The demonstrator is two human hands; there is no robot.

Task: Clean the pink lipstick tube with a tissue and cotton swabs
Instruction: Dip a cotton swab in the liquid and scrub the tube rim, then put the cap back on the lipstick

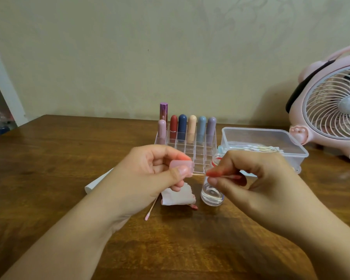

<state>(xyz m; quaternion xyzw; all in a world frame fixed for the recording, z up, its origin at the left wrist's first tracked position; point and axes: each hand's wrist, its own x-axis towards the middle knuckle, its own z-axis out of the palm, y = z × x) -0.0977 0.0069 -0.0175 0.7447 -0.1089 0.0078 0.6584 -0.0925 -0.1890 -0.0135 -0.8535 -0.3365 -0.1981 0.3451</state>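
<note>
Dim, warm, soft; wide-angle edge warping

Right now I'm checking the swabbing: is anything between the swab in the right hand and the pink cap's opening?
Nothing visible. The cotton swab pinched by the right hand runs straight into the pink lipstick cap held by the left hand.
</note>
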